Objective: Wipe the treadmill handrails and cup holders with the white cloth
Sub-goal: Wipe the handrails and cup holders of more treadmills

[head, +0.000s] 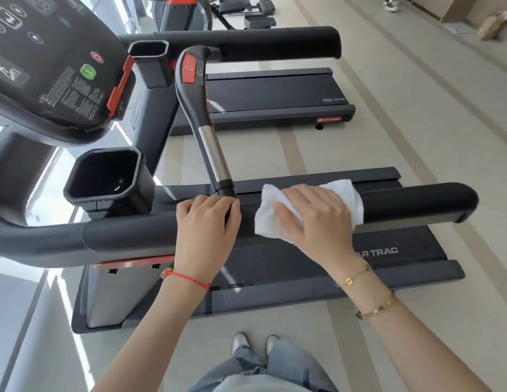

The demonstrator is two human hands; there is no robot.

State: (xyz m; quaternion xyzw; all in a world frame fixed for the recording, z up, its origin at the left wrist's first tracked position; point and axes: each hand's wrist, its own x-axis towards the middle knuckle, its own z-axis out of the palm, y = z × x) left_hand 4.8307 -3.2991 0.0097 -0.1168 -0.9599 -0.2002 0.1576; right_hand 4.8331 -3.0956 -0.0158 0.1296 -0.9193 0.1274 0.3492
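Note:
A black padded handrail [416, 200] of the treadmill runs across the middle of the view. The white cloth [270, 215] is draped over it, and my right hand [314, 219] presses on the cloth with spread fingers. My left hand [205, 224] grips the same rail just left of the cloth, fingers curled over its top. A black cup holder [105, 176] sits behind the rail at the left; a second cup holder [149, 49] stands farther back. The far handrail [275, 42] lies parallel beyond. A silver and black crossbar [211, 148] joins the two rails.
The console [48, 66] with green and red buttons fills the upper left. The running belt [360, 253] lies below the near rail. Another treadmill's belt [275, 94] is behind. My shoes [255, 343] stand on the pale striped floor beside the deck.

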